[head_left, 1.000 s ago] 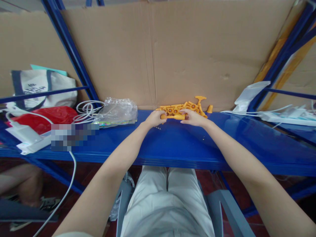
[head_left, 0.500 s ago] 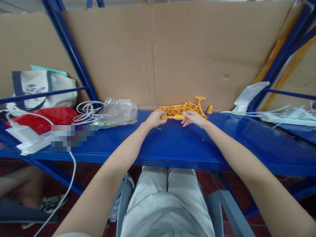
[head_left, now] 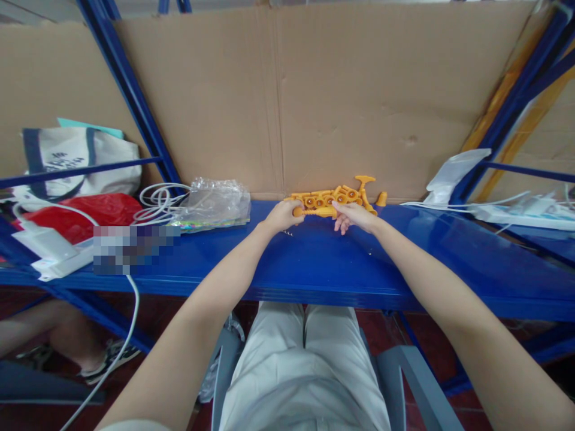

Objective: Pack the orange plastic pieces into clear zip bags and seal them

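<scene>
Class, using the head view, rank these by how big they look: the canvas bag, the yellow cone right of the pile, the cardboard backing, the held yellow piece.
1. Cardboard backing
2. Canvas bag
3. Held yellow piece, partly hidden
4. Yellow cone

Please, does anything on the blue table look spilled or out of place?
Perhaps: a few tiny bits lie loose beside the left hand, and a pale speck lies alone, apart from the yellow parts. Too small to identify, they look scattered.

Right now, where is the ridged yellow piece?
In the head view, the ridged yellow piece sits at centre between the left hand and the right hand, just in front of the yellow pile.
</scene>
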Tool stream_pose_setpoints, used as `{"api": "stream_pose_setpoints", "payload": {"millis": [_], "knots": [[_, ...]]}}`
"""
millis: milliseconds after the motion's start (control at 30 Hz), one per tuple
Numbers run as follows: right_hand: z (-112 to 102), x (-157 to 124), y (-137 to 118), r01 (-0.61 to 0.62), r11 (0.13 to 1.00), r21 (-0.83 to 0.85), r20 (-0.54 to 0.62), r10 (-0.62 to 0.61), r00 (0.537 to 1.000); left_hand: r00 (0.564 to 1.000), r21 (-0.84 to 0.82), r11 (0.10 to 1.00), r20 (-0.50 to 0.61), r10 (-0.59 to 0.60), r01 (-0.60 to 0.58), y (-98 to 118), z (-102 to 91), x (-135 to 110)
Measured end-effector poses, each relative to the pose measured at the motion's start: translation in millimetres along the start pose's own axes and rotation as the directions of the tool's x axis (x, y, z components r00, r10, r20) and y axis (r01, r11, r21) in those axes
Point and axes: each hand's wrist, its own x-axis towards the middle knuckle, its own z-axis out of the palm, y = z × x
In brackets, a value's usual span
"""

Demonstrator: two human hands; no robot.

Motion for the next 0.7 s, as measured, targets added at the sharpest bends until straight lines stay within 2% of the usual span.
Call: {"api": "stream_pose_setpoints", "payload": {"millis": [133,367,500,567,700], "knots": [[-0.3,-1.2,-2.9,-0.007,0.999,-0.051,-0.02,0.006,1.0,1.0,-0.02,1.0,0.0,-0.017,0.017,1.2,-0.4,-0.2],[-5.0,-1.1,-0.8,0.113,0.991,-0.072,-0.06,-0.117,0.991,1.0,-0.028,0.999,-0.016,-0.024,0.023,0.8,-0.3,-0.5],[-4.3,1.6,2.0,0.149,0.982,-0.114,-0.024,-0.152,0.988,1.0,-0.011,1.0,-0.023,-0.016,0.015,0.3,-1.0,-0.4],[-2.4,1.7,1.3,0.138,0.986,-0.096,-0.015,-0.14,0.99,0.999,-0.001,1.0,-0.038,0.003,-0.003,-0.2,-0.7,0.0],[3.2,0.1,-2.6,0.027,0.999,-0.033,-0.038,-0.028,0.999,0.995,0.01,0.998,-0.085,0.055,-0.055,-1.8,1.3,1.1]]}}
